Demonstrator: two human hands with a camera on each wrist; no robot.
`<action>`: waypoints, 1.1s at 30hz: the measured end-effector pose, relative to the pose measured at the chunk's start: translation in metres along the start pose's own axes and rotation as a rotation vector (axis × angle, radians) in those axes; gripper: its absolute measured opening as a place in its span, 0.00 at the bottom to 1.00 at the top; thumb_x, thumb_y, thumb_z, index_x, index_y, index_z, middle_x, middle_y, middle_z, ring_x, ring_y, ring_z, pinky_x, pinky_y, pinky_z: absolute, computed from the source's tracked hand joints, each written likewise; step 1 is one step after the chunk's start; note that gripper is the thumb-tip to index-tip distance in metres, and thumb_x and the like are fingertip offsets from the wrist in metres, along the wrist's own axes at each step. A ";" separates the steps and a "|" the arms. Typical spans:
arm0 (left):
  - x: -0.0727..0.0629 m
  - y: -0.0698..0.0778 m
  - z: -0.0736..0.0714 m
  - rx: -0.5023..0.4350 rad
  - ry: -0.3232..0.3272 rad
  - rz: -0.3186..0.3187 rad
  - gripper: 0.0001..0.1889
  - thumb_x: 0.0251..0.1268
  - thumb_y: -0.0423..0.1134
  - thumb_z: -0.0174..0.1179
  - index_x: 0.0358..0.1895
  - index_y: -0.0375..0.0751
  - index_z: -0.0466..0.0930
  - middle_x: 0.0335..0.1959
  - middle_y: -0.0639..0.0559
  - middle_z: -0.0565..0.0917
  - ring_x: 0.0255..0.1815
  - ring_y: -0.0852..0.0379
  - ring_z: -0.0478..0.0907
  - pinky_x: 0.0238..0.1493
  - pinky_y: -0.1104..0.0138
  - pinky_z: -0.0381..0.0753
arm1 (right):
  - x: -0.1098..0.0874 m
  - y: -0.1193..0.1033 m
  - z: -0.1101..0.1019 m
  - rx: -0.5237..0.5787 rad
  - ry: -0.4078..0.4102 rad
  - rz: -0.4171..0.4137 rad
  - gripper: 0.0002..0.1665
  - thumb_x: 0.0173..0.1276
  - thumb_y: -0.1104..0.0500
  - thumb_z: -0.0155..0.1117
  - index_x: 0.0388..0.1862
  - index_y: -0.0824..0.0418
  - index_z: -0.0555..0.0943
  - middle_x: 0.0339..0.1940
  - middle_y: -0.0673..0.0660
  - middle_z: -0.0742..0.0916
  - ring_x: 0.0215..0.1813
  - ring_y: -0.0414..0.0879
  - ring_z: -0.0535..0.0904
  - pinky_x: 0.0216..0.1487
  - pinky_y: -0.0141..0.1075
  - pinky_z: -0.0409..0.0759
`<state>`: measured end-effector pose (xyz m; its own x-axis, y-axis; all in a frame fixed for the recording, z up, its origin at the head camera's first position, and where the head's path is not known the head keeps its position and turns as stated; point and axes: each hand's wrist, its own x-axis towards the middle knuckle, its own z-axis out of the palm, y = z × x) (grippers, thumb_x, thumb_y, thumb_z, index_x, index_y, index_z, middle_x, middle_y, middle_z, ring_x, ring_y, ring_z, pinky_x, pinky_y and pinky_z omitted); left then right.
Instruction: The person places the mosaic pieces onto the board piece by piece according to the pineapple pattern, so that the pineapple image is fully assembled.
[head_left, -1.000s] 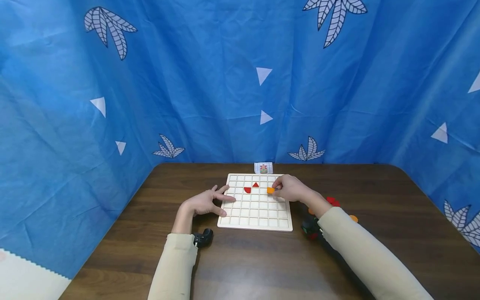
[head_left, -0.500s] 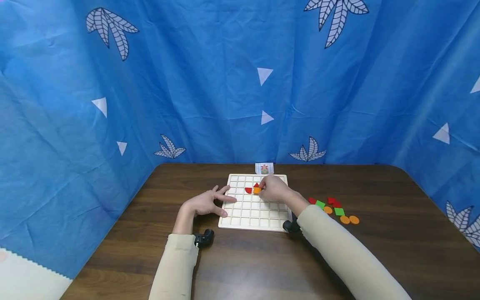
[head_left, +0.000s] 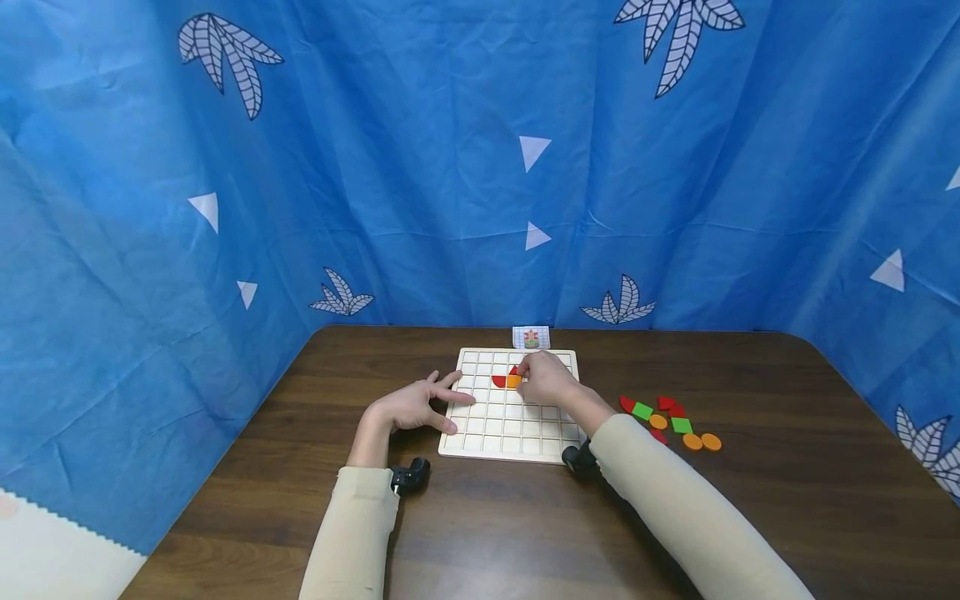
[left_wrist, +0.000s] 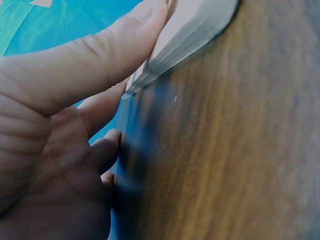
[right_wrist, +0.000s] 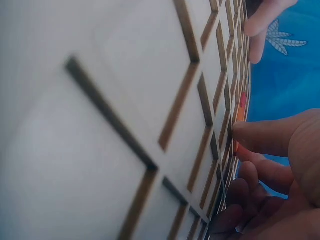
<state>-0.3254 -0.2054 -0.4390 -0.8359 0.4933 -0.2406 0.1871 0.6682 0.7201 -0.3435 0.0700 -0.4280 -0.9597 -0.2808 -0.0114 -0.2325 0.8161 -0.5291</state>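
Observation:
A white grid board lies on the table. My left hand rests on its left edge with fingers spread; in the left wrist view the thumb touches the board's rim. My right hand reaches over the upper middle of the board, its thumb and fingertips at an orange square tile. That tile sits in a cell to the right of a red quarter-circle tile. A red triangle tile lies just above, partly covered by the fingers. In the right wrist view the thumb meets the tile's edge.
Right of the board lie loose tiles: red pieces, green squares and orange discs. A small picture card lies behind the board. A blue curtain hangs behind the table.
My right hand has carried the orange square tile leftward across the board to the cell beside the red quarter-circle. The loose tiles have come into view. My left hand has stayed put.

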 end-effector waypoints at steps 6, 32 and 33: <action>0.000 0.000 0.000 0.004 0.001 -0.002 0.28 0.55 0.43 0.77 0.62 0.64 0.85 0.85 0.56 0.55 0.87 0.39 0.30 0.79 0.31 0.40 | -0.001 0.000 0.001 -0.003 0.017 -0.009 0.12 0.64 0.64 0.70 0.46 0.65 0.86 0.42 0.58 0.87 0.42 0.50 0.78 0.50 0.44 0.80; 0.001 -0.001 0.001 -0.013 0.010 -0.002 0.28 0.55 0.41 0.77 0.61 0.64 0.85 0.85 0.56 0.55 0.87 0.40 0.29 0.80 0.32 0.43 | -0.034 0.022 -0.034 0.122 -0.023 -0.006 0.14 0.69 0.60 0.69 0.51 0.61 0.86 0.38 0.57 0.80 0.41 0.50 0.74 0.35 0.36 0.72; 0.000 0.000 0.000 -0.009 0.011 -0.004 0.28 0.55 0.41 0.77 0.62 0.64 0.85 0.85 0.56 0.55 0.87 0.40 0.29 0.80 0.32 0.43 | -0.036 0.024 -0.038 0.119 -0.020 0.002 0.14 0.69 0.60 0.69 0.52 0.61 0.86 0.39 0.57 0.81 0.41 0.50 0.74 0.34 0.36 0.73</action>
<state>-0.3255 -0.2050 -0.4392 -0.8424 0.4845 -0.2360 0.1794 0.6651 0.7249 -0.3203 0.1183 -0.4081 -0.9564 -0.2905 -0.0286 -0.2095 0.7511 -0.6261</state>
